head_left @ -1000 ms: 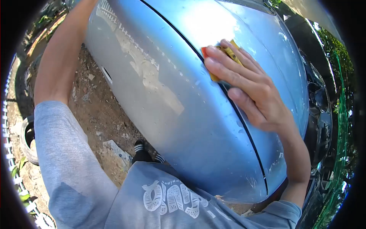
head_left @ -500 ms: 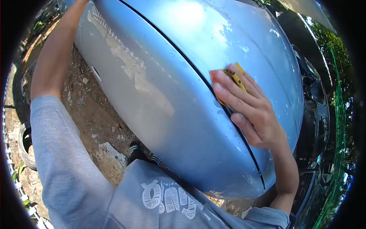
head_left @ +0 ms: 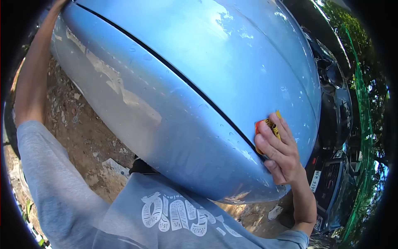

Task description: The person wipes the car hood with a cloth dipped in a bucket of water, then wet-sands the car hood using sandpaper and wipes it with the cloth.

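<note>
My right hand presses a yellow-and-red printed pad flat against the glossy silver-blue car panel, with the fingers over it. The pad lies beside the lower end of a dark panel gap. What the pad is made of I cannot make out. Water drops dot the neighbouring panel, which has a duller grey patch. My left forearm reaches up along the car's far left end; the left hand itself is cut off by the top edge of the view.
Bare, stony ground lies between me and the car on the left. At the right stand dark vehicles, one with a licence plate, and a green net hangs beyond them.
My right hand has slid the pad along the panel gap toward the car's near end. The view has shifted too, so the car and my left arm appear further left.
</note>
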Demonstrator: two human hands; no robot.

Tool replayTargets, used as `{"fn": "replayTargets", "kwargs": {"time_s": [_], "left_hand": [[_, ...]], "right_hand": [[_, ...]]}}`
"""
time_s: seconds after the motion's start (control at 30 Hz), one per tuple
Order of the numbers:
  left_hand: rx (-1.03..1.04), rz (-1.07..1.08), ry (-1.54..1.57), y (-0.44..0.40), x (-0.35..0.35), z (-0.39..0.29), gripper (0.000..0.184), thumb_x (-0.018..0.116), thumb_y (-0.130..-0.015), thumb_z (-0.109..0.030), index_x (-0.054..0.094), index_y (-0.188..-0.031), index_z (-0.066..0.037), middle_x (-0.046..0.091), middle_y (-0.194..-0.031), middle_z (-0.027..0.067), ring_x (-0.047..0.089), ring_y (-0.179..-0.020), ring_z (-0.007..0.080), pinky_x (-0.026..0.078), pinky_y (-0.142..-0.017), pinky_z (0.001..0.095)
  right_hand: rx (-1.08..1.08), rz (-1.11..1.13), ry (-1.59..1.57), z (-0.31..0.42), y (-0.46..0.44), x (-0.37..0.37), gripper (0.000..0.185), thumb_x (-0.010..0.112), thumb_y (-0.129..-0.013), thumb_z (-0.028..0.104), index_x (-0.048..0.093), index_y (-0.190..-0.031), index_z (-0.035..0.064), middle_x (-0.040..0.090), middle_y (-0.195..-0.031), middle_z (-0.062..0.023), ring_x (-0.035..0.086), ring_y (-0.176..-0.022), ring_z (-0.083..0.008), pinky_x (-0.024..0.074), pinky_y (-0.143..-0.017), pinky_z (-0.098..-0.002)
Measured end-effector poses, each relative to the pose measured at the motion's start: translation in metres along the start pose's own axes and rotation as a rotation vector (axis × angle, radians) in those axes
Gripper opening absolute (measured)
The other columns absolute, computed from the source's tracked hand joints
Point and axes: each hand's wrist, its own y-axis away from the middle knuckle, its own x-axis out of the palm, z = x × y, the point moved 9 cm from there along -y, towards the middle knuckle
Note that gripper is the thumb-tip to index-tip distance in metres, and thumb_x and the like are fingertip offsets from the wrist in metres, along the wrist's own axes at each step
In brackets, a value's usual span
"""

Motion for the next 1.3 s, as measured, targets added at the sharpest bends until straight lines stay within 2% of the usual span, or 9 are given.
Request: {"fn": "replayTargets", "kwargs": {"time_s": [0.3, 0.43, 0.53, 0.6, 0.77, 0.83, 1.07, 1.2, 1.3], "left_hand": [[0.428, -0.168, -0.277, 0.007, -0.003, -0.020, 0.011, 0.070, -0.069, -0.014, 0.063, -0.069, -0.005, 0.065, -0.068, 0.0102, 0.062, -0.059, 0.0238, 0.050, -0.054, 0.0334], [0.262, -0.036, -0.336, -0.009, -0.006, 0.008, 0.027, 0.066, -0.077, -0.025, 0.062, -0.095, -0.005, 0.067, -0.079, 0.0128, 0.065, -0.070, 0.0256, 0.051, -0.063, 0.0339], [-0.087, 0.491, -0.732, -0.027, 0.009, 0.170, 0.048, 0.061, -0.089, -0.043, 0.061, -0.124, -0.011, 0.069, -0.093, 0.0151, 0.068, -0.084, 0.0266, 0.052, -0.075, 0.0315], [0.074, 0.348, -0.612, -0.021, 0.001, 0.156, 0.053, 0.058, -0.088, -0.051, 0.061, -0.125, -0.013, 0.069, -0.094, 0.0167, 0.069, -0.084, 0.0288, 0.052, -0.075, 0.0327], [0.389, -0.015, -0.299, -0.012, -0.002, 0.024, 0.029, 0.068, -0.082, -0.016, 0.068, -0.111, -0.011, 0.070, -0.099, 0.0083, 0.069, -0.083, 0.0205, 0.055, -0.077, 0.0287], [-0.031, 0.179, -0.069, -0.013, 0.014, 0.050, 0.029, 0.060, -0.090, -0.019, 0.068, -0.115, -0.009, 0.073, -0.097, 0.0069, 0.069, -0.090, 0.0154, 0.054, -0.078, 0.0243], [0.131, 0.672, 0.296, 0.071, 0.136, -0.211, 0.019, 0.056, -0.089, -0.013, 0.064, -0.097, 0.001, 0.063, -0.076, 0.0082, 0.061, -0.063, 0.0126, 0.051, -0.059, 0.0234], [0.318, 0.863, 0.511, 0.098, 0.186, -0.318, 0.012, 0.047, -0.073, -0.009, 0.056, -0.068, -0.003, 0.053, -0.065, 0.0200, 0.050, -0.061, 0.0331, 0.043, -0.059, 0.0403], [0.333, 0.965, 0.349, 0.100, 0.202, -0.340, 0.016, 0.054, -0.080, -0.015, 0.062, -0.087, -0.003, 0.062, -0.077, 0.0148, 0.057, -0.069, 0.0251, 0.047, -0.063, 0.0343]], "right_hand": [[-0.070, 0.075, -0.004, 0.008, -0.002, 0.000, 0.045, 0.049, -0.094, 0.027, 0.057, -0.136, 0.0156, 0.050, -0.144, -0.0055, 0.037, -0.140, -0.0337, 0.0244, -0.116, -0.0511], [-0.138, -0.045, -0.030, 0.000, -0.081, -0.012, 0.042, 0.050, -0.095, 0.026, 0.057, -0.136, 0.0201, 0.049, -0.146, -0.0015, 0.037, -0.141, -0.0286, 0.0266, -0.117, -0.0469], [-0.198, -0.082, -0.001, 0.011, -0.067, -0.010, 0.048, 0.047, -0.095, 0.028, 0.053, -0.139, 0.0110, 0.047, -0.147, -0.0102, 0.035, -0.141, -0.0364, 0.0223, -0.117, -0.0498], [-0.017, 0.064, 0.045, 0.013, -0.016, 0.004, 0.046, 0.043, -0.097, 0.025, 0.051, -0.140, 0.0097, 0.046, -0.147, -0.0105, 0.034, -0.141, -0.0364, 0.0222, -0.117, -0.0506], [-0.019, -0.189, -0.035, -0.051, -0.123, -0.030, 0.046, 0.035, -0.102, 0.027, 0.047, -0.143, 0.0128, 0.043, -0.150, -0.0080, 0.029, -0.144, -0.0294, 0.0183, -0.119, -0.0454], [0.071, -0.273, -0.016, -0.066, -0.143, -0.024, 0.047, 0.035, -0.103, 0.033, 0.043, -0.146, 0.0150, 0.040, -0.152, -0.0059, 0.028, -0.145, -0.0279, 0.0183, -0.119, -0.0441], [0.200, -0.243, -0.008, -0.069, -0.136, -0.020, 0.055, 0.032, -0.102, 0.045, 0.038, -0.148, 0.0145, 0.034, -0.155, -0.0051, 0.026, -0.145, -0.0292, 0.0130, -0.121, -0.0430], [0.268, -0.281, 0.120, -0.034, -0.131, -0.007, 0.056, 0.028, -0.103, 0.042, 0.036, -0.149, 0.0105, 0.034, -0.155, -0.0088, 0.022, -0.146, -0.0293, 0.0120, -0.121, -0.0404], [0.187, -0.277, 0.166, -0.020, -0.114, -0.003, 0.057, 0.027, -0.103, 0.043, 0.037, -0.148, 0.0077, 0.035, -0.153, -0.0126, 0.022, -0.146, -0.0287, 0.0140, -0.121, -0.0396]]}}
